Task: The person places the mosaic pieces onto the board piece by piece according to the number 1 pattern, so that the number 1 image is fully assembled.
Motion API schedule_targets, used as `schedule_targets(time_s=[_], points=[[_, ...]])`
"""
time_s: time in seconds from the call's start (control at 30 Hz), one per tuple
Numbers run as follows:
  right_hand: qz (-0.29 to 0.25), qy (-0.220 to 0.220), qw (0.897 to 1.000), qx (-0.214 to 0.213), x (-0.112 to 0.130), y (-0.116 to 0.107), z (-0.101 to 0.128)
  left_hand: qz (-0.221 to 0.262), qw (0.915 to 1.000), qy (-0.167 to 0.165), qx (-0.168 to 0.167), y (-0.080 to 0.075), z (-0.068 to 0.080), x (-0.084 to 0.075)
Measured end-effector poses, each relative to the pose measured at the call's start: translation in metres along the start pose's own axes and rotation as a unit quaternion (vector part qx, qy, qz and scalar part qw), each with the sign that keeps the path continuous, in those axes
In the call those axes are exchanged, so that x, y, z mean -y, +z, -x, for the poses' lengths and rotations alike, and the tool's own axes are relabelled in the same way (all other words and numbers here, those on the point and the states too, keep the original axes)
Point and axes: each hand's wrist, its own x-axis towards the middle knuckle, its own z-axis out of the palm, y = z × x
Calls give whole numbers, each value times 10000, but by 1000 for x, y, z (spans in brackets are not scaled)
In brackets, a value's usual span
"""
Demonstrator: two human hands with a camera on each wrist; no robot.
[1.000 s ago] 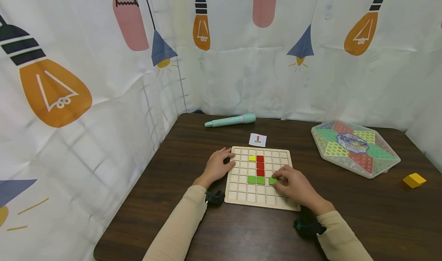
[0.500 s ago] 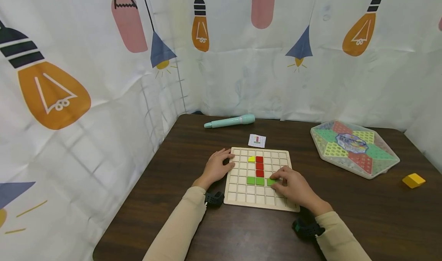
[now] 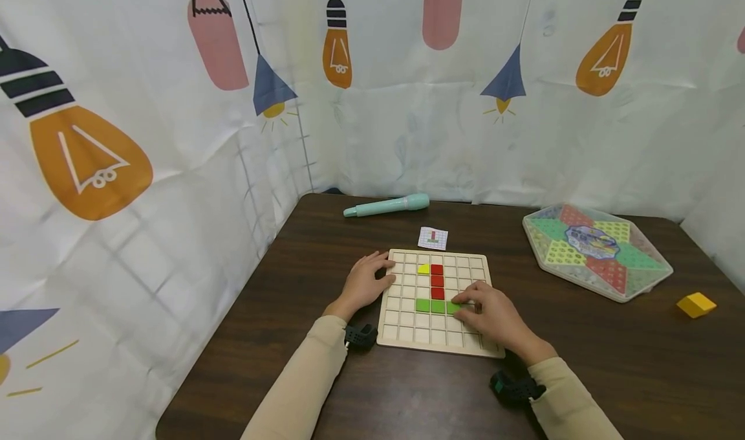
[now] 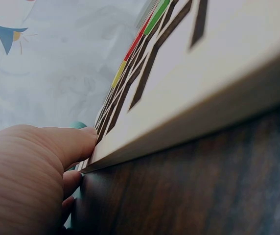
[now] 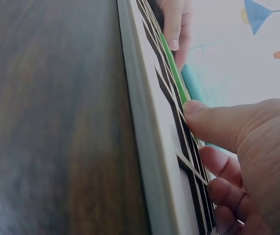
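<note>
A wooden grid board lies flat on the table. Three red tiles stand in a column on it, with a yellow piece left of the top one. Below them runs a row of green tiles. My right hand pinches the rightmost green tile between thumb and index finger, right beside that row; the fingers partly cover it. At the board's left edge rests my left hand, thumb and fingertips touching the rim. The left wrist view shows the left thumb against the edge.
Behind the board lies a small printed card with a similar coloured pattern. A mint-green microphone-shaped stick is farther back. To the right are a hexagonal game box and a yellow block. A patterned curtain hangs behind the table.
The right hand has slid the rightmost green tile left, closing the gap to the other green tiles. The left hand has stayed on the board's edge.
</note>
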Motion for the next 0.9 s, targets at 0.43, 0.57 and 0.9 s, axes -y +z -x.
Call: schedule_targets(time_s=[0.43,0.57,0.9], points=[[-82,280,9996,31,1,1,0,20,10000,-21,13,0,1,-1],[-46,226,9997,-19,1,1,-1,35,10000,-60,54,-1,1,-1],[88,199,9997,-79,2,2,1,26,9999,-117,48,1,2,0]])
